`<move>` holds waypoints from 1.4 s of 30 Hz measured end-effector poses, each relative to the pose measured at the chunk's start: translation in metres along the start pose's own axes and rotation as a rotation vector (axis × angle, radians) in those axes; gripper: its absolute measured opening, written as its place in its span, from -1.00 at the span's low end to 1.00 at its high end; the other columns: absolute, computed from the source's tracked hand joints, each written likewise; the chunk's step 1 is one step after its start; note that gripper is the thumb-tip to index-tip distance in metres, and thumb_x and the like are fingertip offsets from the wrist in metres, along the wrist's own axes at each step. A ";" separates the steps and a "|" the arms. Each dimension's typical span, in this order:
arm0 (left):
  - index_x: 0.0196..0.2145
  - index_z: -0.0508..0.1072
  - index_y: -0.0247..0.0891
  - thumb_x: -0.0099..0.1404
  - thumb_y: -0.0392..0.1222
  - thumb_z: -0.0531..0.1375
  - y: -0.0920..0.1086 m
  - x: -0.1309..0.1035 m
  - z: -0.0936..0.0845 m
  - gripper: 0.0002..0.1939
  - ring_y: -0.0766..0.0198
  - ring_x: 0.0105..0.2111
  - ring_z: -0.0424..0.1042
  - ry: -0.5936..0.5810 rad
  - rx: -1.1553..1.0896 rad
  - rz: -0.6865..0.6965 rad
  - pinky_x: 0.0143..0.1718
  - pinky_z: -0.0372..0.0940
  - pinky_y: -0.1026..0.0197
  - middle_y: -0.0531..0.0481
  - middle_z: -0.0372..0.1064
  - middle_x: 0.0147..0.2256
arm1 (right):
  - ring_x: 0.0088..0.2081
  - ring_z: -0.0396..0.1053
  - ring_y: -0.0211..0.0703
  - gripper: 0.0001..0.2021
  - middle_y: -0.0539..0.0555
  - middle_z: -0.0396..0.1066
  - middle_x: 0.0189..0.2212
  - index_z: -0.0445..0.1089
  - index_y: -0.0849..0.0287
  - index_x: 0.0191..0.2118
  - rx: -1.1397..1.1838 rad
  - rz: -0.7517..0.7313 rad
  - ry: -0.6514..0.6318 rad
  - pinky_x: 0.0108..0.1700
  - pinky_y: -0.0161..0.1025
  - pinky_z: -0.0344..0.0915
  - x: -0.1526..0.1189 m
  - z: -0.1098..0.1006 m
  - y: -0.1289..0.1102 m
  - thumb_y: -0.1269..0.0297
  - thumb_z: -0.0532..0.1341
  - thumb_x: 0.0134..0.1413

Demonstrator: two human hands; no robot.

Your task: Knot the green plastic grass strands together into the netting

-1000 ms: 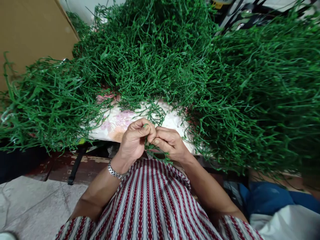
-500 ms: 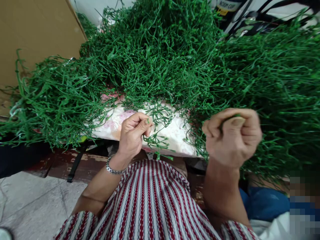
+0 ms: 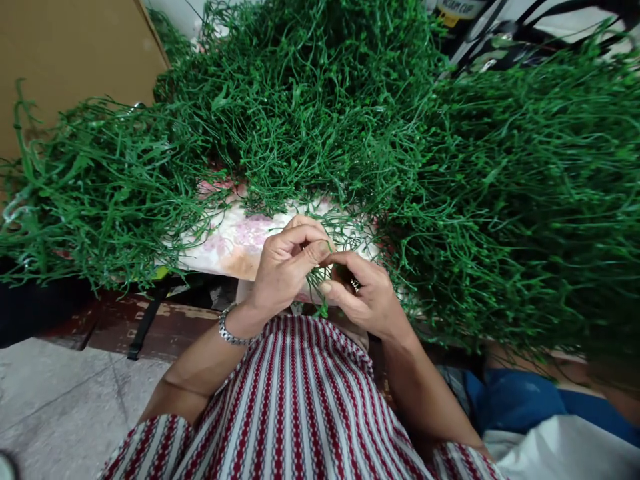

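Observation:
Thin green plastic-looking stems [image 3: 310, 120] lie in a large heap across the floral-patterned table cover [image 3: 245, 237]. My left hand [image 3: 293, 260], with a metal watch band at its wrist, is closed in a pinch on a green stem near the table's front edge. Right beside it, my right hand [image 3: 363, 287] has its thumb and forefinger curled and apart, close to the left fingertips. Whether anything lies between the right fingers cannot be made out. A few stems hang below and behind both hands.
A brown cardboard panel [image 3: 75, 53] stands at the back left. A dark container with a yellow label [image 3: 453, 17] and black straps are at the back right. Blue and white cloth [image 3: 530, 400] shows at the lower right, and a black strap [image 3: 147, 327] hangs at the front left.
My right hand has moved left from over the right heap to meet my left hand, and its fingers have opened from a fist-like curl. My left hand has shifted slightly right.

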State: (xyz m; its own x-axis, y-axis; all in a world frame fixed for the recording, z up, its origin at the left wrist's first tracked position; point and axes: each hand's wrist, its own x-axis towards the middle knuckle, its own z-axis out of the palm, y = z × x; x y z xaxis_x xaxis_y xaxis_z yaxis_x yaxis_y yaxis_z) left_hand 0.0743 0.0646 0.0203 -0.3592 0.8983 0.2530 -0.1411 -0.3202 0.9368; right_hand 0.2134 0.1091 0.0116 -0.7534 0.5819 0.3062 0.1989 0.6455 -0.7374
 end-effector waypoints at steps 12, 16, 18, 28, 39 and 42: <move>-0.16 0.44 -0.25 0.11 -0.24 0.24 0.000 -0.013 -0.020 -0.71 0.16 -0.13 0.30 -0.244 0.126 0.062 -0.06 0.17 0.12 -0.10 0.34 -0.20 | -0.40 0.34 -0.30 -0.84 0.00 0.39 -0.44 0.36 0.21 -0.29 0.274 0.075 0.097 -0.37 -0.36 0.26 -0.004 -0.003 0.000 0.23 0.22 0.04; -0.33 0.45 -0.28 0.11 -0.35 0.21 -0.003 -0.018 -0.024 -0.88 0.20 -0.23 0.32 -0.218 0.290 0.188 -0.16 0.21 0.12 -0.06 0.36 -0.37 | -0.40 0.35 -0.33 -0.85 0.00 0.40 -0.41 0.36 0.21 -0.26 0.375 0.039 0.097 -0.37 -0.40 0.27 -0.002 -0.001 0.000 0.27 0.22 0.04; -0.37 0.43 -0.29 0.11 -0.38 0.18 0.000 -0.019 -0.024 -0.91 0.22 -0.29 0.31 -0.207 0.385 0.215 -0.21 0.21 0.14 -0.03 0.33 -0.42 | -0.36 0.36 -0.32 -0.85 0.01 0.41 -0.38 0.36 0.21 -0.24 0.338 0.013 0.096 -0.33 -0.39 0.27 -0.001 0.002 0.001 0.32 0.23 0.03; -0.43 0.35 -0.29 0.17 -0.37 0.05 0.022 -0.026 -0.026 -0.90 0.32 -0.43 0.26 -0.318 0.789 0.047 -0.35 0.15 0.25 0.04 0.29 -0.49 | -0.35 0.32 -0.27 -0.91 0.09 0.37 -0.41 0.36 0.28 -0.27 0.067 -0.157 0.072 -0.31 -0.31 0.25 0.007 0.004 0.000 0.44 0.15 0.06; -0.63 0.29 -0.33 0.21 -0.31 0.08 0.017 -0.023 -0.041 -0.74 0.42 -0.55 0.12 -0.587 0.623 -0.072 -0.49 0.04 0.32 0.10 0.11 -0.64 | -0.45 0.14 -0.27 -0.89 0.02 0.18 -0.51 0.21 0.22 -0.41 -0.089 -0.262 -0.185 -0.41 -0.32 0.09 0.001 0.004 0.002 0.38 0.00 0.09; -0.64 0.32 -0.35 0.17 -0.25 0.14 0.014 -0.023 -0.043 -0.74 0.46 -0.61 0.07 -0.577 0.311 -0.291 -0.56 0.00 0.34 0.12 0.08 -0.67 | -0.49 0.07 -0.30 -0.79 -0.02 0.10 -0.57 0.13 0.20 -0.52 0.126 -0.289 -0.254 -0.43 -0.33 0.03 0.006 0.006 0.007 0.33 -0.01 0.12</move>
State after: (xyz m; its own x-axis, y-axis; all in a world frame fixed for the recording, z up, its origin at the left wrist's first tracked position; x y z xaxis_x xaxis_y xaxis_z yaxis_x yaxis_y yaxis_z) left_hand 0.0414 0.0263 0.0168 0.2101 0.9776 -0.0100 0.1431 -0.0206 0.9895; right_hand 0.2061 0.1142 0.0050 -0.9010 0.2346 0.3648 -0.1102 0.6898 -0.7156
